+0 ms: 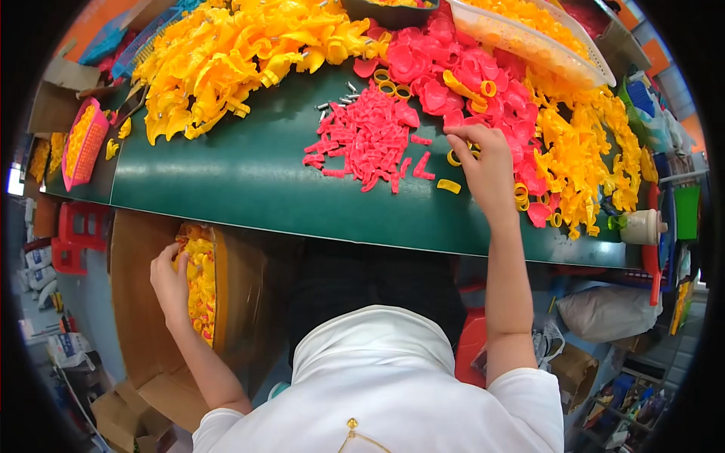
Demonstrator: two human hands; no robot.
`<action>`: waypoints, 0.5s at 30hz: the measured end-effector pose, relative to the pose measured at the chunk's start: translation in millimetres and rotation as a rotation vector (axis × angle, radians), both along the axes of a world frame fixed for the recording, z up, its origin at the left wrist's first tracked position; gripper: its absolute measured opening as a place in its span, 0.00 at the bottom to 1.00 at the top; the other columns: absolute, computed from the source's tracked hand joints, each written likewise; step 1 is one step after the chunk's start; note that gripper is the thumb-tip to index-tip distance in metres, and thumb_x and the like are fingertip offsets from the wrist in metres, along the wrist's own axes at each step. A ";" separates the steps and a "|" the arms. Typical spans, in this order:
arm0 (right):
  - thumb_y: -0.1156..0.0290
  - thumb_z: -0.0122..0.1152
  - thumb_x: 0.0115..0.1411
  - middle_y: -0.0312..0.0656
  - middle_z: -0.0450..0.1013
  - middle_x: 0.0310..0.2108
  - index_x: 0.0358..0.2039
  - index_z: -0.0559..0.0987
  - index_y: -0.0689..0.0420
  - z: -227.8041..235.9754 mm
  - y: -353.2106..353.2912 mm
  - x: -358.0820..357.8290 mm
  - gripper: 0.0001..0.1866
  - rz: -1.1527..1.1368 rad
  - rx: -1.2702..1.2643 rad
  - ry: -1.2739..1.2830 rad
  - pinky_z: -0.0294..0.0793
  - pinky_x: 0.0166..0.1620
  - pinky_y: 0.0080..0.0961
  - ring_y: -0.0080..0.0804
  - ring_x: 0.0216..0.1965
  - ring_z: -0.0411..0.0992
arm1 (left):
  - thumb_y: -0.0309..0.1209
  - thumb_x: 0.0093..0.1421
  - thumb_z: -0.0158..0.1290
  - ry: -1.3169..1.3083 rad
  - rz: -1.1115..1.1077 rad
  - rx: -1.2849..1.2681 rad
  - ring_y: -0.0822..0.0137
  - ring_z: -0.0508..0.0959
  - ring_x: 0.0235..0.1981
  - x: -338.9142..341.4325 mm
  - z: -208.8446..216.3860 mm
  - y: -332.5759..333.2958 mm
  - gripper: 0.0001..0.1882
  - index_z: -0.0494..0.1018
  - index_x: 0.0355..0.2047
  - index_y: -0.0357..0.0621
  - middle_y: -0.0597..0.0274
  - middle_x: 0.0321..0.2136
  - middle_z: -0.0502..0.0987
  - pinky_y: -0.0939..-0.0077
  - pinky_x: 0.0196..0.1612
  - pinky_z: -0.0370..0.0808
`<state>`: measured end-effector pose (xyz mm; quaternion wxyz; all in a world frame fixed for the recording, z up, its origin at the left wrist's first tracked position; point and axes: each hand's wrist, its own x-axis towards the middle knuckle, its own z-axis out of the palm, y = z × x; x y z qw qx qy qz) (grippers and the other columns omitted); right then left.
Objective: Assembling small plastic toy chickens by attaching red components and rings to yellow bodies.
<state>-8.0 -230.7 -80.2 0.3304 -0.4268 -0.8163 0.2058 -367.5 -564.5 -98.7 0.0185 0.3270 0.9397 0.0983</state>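
My left hand [169,281] hangs at the opening of a cardboard box [140,317], its fingers loosely bent and apart, beside a heap of yellow and red plastic pieces [201,283] inside. Over the green table, my right hand [487,158] brings thumb and index tips close together at the edge of a pile of pink cup-shaped pieces [438,94]. Anything between those tips is too small to make out. Yellow rings [453,158] lie just under this hand. To its left are a heap of small pink strips [362,136] and a single curved yellow piece [448,186].
Yellow plastic parts [226,53] are heaped at the far left, more [581,166] at the right. A white basket [529,38] stands at the back. A pink basket [81,143] is at the left end, a white cup-like container [642,226] near the right edge. Red stools [79,230] stand below.
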 end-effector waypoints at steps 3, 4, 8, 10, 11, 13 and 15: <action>0.70 0.64 0.55 0.40 0.77 0.31 0.35 0.82 0.57 1.0 -1.8 0.8 0.08 0.045 -0.025 -0.123 0.69 0.43 0.30 0.36 0.37 0.69 | 0.32 0.61 0.55 0.167 -0.069 0.199 0.53 0.77 0.41 11.5 9.8 30.5 0.15 0.76 0.48 0.43 0.52 0.40 0.79 0.66 0.47 0.72; 0.71 0.65 0.54 0.39 0.76 0.30 0.34 0.82 0.57 -0.4 -2.1 0.6 0.07 0.071 -0.031 -0.145 0.69 0.42 0.31 0.37 0.37 0.69 | 0.32 0.60 0.56 0.063 -0.078 0.268 0.54 0.76 0.42 27.8 26.4 55.0 0.15 0.77 0.47 0.44 0.53 0.40 0.79 0.66 0.47 0.72; 0.72 0.67 0.51 0.39 0.75 0.29 0.33 0.82 0.56 -1.9 -21.6 -3.0 0.07 0.168 0.058 -0.190 0.69 0.42 0.31 0.38 0.37 0.68 | 0.28 0.56 0.58 0.076 -0.503 0.433 0.55 0.75 0.40 68.9 52.1 143.7 0.11 0.79 0.41 0.44 0.59 0.37 0.80 0.67 0.46 0.71; 0.74 0.67 0.49 0.39 0.74 0.29 0.32 0.82 0.56 -16.2 -27.9 -3.8 0.08 0.150 0.178 -0.166 0.70 0.42 0.32 0.39 0.37 0.68 | 0.28 0.54 0.58 0.286 -0.660 0.510 0.56 0.73 0.39 65.8 51.9 196.8 0.09 0.79 0.37 0.45 0.61 0.34 0.79 0.67 0.45 0.70; 0.76 0.68 0.48 0.38 0.74 0.29 0.33 0.82 0.56 -20.3 -28.7 -5.8 0.09 0.158 0.180 -0.136 0.70 0.41 0.33 0.39 0.37 0.68 | 0.28 0.54 0.58 0.365 -0.701 0.533 0.57 0.72 0.38 63.0 50.2 219.5 0.08 0.79 0.36 0.46 0.62 0.33 0.78 0.66 0.45 0.69; 0.76 0.67 0.49 0.39 0.74 0.29 0.33 0.82 0.56 -18.9 -31.8 -5.7 0.09 0.179 0.209 -0.108 0.70 0.41 0.33 0.39 0.37 0.68 | 0.31 0.53 0.59 0.549 -0.783 0.540 0.59 0.70 0.41 58.9 44.6 258.8 0.08 0.77 0.34 0.47 0.63 0.34 0.75 0.65 0.46 0.66; 0.77 0.67 0.49 0.39 0.74 0.29 0.34 0.82 0.57 -19.2 -40.4 1.9 0.10 0.201 0.247 -0.076 0.69 0.41 0.33 0.40 0.37 0.68 | 0.31 0.53 0.58 0.642 -0.737 0.418 0.60 0.69 0.43 67.0 41.3 283.7 0.07 0.76 0.33 0.48 0.63 0.35 0.72 0.63 0.47 0.65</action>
